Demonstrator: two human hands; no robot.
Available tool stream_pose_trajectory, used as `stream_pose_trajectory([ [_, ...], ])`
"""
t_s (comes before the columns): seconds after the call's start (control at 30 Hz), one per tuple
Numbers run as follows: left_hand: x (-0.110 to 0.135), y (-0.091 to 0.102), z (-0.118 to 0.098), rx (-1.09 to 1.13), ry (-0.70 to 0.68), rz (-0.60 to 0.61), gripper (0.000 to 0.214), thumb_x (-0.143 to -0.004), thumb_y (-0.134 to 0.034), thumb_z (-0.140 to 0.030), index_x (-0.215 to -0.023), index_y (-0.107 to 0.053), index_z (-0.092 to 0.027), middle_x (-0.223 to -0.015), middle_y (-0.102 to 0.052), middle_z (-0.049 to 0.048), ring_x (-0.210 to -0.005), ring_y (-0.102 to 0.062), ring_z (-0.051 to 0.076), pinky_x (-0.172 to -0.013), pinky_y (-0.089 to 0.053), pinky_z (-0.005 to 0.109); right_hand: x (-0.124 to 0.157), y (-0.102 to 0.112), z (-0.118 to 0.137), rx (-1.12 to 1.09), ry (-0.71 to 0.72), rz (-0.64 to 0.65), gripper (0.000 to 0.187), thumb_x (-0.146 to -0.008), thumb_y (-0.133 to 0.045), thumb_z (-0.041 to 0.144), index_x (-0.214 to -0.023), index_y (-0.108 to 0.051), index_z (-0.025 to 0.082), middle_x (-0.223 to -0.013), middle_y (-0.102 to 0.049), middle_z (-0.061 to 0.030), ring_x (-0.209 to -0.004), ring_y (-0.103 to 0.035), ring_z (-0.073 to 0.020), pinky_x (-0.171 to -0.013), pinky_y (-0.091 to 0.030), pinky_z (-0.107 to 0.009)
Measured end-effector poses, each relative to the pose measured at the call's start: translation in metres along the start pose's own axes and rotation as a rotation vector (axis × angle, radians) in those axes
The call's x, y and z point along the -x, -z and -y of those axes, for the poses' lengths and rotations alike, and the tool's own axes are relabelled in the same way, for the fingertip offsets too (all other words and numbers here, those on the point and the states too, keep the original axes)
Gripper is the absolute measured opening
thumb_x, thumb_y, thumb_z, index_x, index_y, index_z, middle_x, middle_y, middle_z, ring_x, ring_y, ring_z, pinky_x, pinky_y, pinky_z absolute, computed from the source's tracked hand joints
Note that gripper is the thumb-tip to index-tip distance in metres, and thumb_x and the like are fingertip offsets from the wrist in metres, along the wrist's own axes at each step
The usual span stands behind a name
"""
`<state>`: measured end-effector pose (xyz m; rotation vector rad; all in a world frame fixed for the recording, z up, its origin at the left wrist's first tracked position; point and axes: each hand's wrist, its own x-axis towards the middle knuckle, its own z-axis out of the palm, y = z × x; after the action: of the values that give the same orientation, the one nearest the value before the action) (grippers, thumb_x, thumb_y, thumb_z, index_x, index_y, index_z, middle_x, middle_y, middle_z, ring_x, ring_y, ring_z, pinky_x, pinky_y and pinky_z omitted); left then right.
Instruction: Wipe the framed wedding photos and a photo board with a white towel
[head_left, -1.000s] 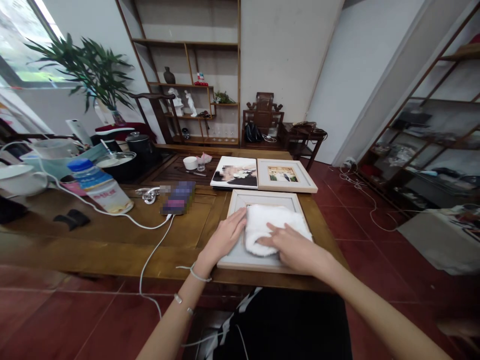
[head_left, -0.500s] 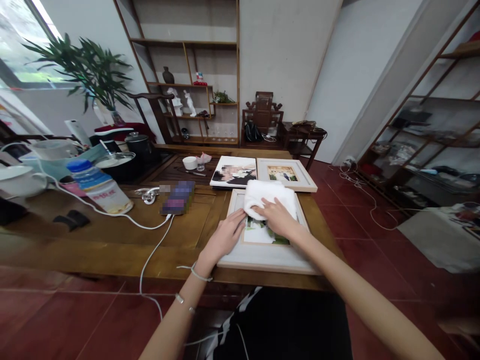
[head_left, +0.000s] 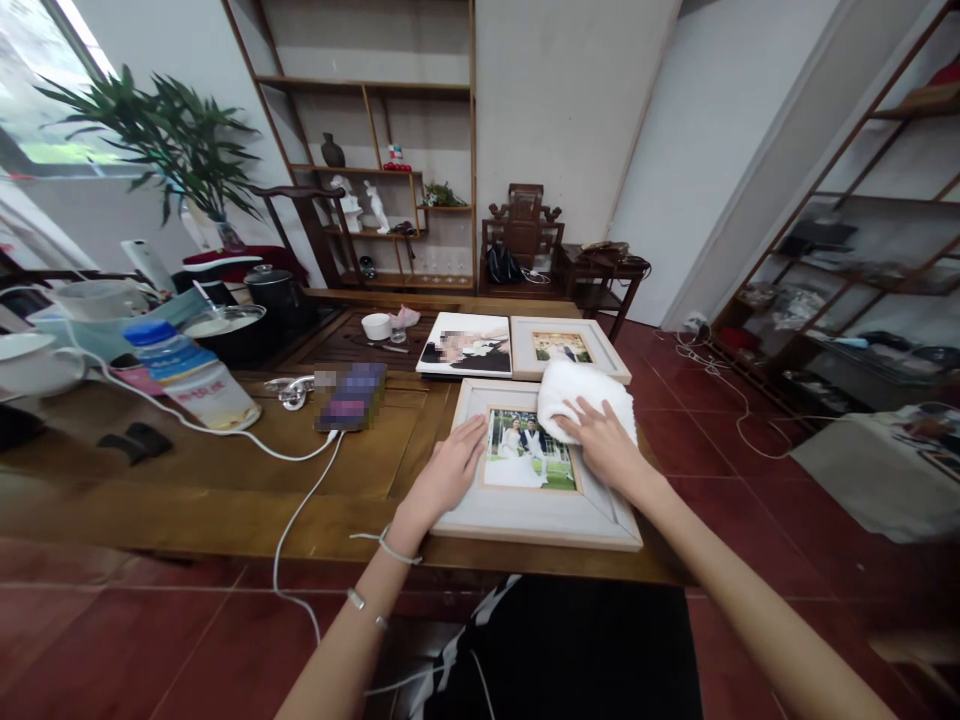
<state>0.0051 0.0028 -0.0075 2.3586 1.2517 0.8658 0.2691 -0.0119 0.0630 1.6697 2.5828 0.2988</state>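
Note:
A light wooden picture frame [head_left: 540,535] with a wide white mat lies flat near the table's front edge; its photo [head_left: 529,450] shows a couple on grass. My left hand [head_left: 450,465] rests flat on the frame's left side, fingers stretched out. At the upper right of the frame my right hand [head_left: 604,440] presses down on a folded white cloth [head_left: 581,385], fingertips dug into its near edge. The cloth covers the frame's upper right corner. Behind lie a second framed photo [head_left: 611,360] and a white-edged photo panel [head_left: 463,345], side by side.
On the wooden table [head_left: 375,480] to the left are a phone [head_left: 351,398] with a white cable [head_left: 281,540], a blue-capped bottle [head_left: 202,385], a white cup [head_left: 376,326] and a dark pot [head_left: 271,290]. A shelf unit [head_left: 364,90] stands behind.
My right hand has slid the white cloth rightward across the frame, uncovering the photo. My left hand stays on the frame's left side.

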Motion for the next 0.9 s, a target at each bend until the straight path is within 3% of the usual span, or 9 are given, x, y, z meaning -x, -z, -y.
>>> stream_pose_trajectory([
  [0.23,0.0,-0.001,0.001,-0.019,0.002,0.015,0.042,-0.098,-0.035,-0.025,-0.136,-0.046,-0.016,-0.145,-0.045,0.0118,-0.137,-0.038,0.021,-0.113,-0.032,0.045,0.076,0.044,0.056,-0.138,0.127,0.196,0.074,-0.067,-0.041,-0.003,-0.138,-0.046,0.017,-0.138,-0.051,-0.0168,-0.131,-0.041,-0.0325,-0.106,-0.03,-0.054],
  [0.3,0.0,-0.001,0.001,-0.021,0.004,0.015,0.042,-0.097,-0.035,-0.025,-0.136,-0.046,-0.015,-0.145,-0.045,0.0118,-0.137,-0.038,0.021,-0.113,-0.032,0.045,0.088,0.05,0.066,-0.186,0.129,0.197,0.074,-0.068,-0.04,-0.003,-0.139,-0.045,0.017,-0.136,-0.053,-0.017,-0.13,-0.043,-0.0306,-0.106,-0.033,-0.051],
  [0.4,0.0,-0.001,0.002,-0.027,-0.002,0.021,0.042,-0.097,-0.035,-0.024,-0.138,-0.045,-0.015,-0.145,-0.044,0.0116,-0.137,-0.038,0.021,-0.113,-0.032,0.045,0.078,0.036,0.062,-0.194,0.066,0.12,0.077,-0.067,-0.037,-0.005,-0.14,-0.043,0.017,-0.14,-0.049,-0.0168,-0.132,-0.04,-0.0296,-0.108,-0.031,-0.051],
  [0.57,-0.001,0.0,0.002,-0.043,-0.001,0.055,0.043,-0.097,-0.034,-0.024,-0.138,-0.044,-0.014,-0.147,-0.042,0.0106,-0.137,-0.036,0.022,-0.114,-0.032,0.044,0.01,-0.001,0.024,-0.074,-0.099,-0.072,0.078,-0.067,-0.038,-0.006,-0.142,-0.04,0.017,-0.152,-0.032,-0.0147,-0.14,-0.024,-0.0311,-0.11,-0.023,-0.053],
  [0.67,-0.002,0.002,0.0,-0.049,0.012,0.062,0.044,-0.098,-0.034,-0.024,-0.139,-0.043,-0.013,-0.147,-0.042,0.0108,-0.137,-0.037,0.022,-0.113,-0.032,0.043,-0.018,-0.007,0.009,-0.048,-0.1,-0.075,0.074,-0.069,-0.037,-0.007,-0.14,-0.042,0.013,-0.15,-0.034,-0.0177,-0.14,-0.024,-0.0346,-0.109,-0.02,-0.058],
  [0.77,-0.002,0.003,-0.003,-0.053,0.024,0.058,0.044,-0.098,-0.034,-0.024,-0.139,-0.043,-0.011,-0.147,-0.042,0.0118,-0.137,-0.037,0.023,-0.113,-0.033,0.043,-0.014,-0.002,0.014,-0.059,-0.014,-0.034,0.073,-0.069,-0.036,-0.007,-0.138,-0.045,0.014,-0.146,-0.041,-0.0176,-0.137,-0.03,-0.0336,-0.109,-0.018,-0.059],
  [0.9,-0.002,0.002,-0.004,-0.048,0.028,0.043,0.043,-0.098,-0.034,-0.024,-0.138,-0.043,-0.012,-0.146,-0.043,0.0121,-0.137,-0.038,0.023,-0.112,-0.034,0.044,0.034,0.024,0.045,-0.111,0.105,0.087,0.077,-0.067,-0.037,-0.007,-0.14,-0.044,0.016,-0.143,-0.045,-0.0171,-0.134,-0.037,-0.0329,-0.107,-0.025,-0.058],
])
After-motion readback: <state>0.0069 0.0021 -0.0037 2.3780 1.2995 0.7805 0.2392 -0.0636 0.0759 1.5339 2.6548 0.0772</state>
